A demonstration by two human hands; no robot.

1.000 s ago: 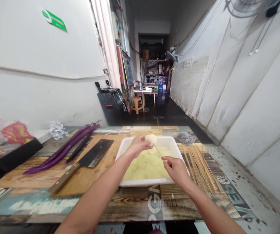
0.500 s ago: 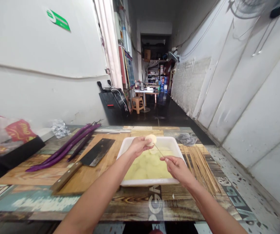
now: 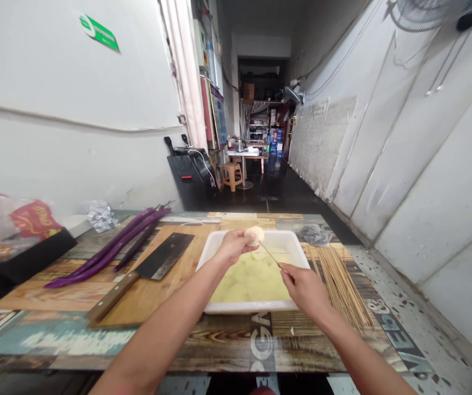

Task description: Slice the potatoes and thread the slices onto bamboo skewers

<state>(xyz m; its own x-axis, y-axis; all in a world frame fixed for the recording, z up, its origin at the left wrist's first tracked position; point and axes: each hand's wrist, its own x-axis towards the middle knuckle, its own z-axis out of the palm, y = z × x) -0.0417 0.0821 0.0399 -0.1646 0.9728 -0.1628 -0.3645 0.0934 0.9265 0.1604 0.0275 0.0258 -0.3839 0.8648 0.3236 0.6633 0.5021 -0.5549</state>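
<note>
Over the white plastic tub (image 3: 252, 305), my left hand (image 3: 235, 247) pinches a round, pale potato slice (image 3: 254, 235) between thumb and fingers. My right hand (image 3: 304, 285) is closed on a thin bamboo skewer (image 3: 269, 254). The skewer slants up to the left, its far end meeting the lower right edge of the slice; how deep it goes in cannot be made out. Below both hands, many pale yellow potato slices (image 3: 256, 280) lie in cloudy liquid inside the tub.
Right of the tub lies a loose pile of bamboo skewers (image 3: 345, 285), with a crumpled grey plastic bag (image 3: 315, 235) behind it. To the left, a cleaver (image 3: 166, 258) rests on a wooden cutting board (image 3: 145, 312). Long purple eggplants (image 3: 112, 249) and crumpled foil (image 3: 101, 215) lie farther left.
My right hand has slid slightly right and down, so more of the skewer shows between it and the slice. My left hand has stayed nearly in place with the potato slice.
</note>
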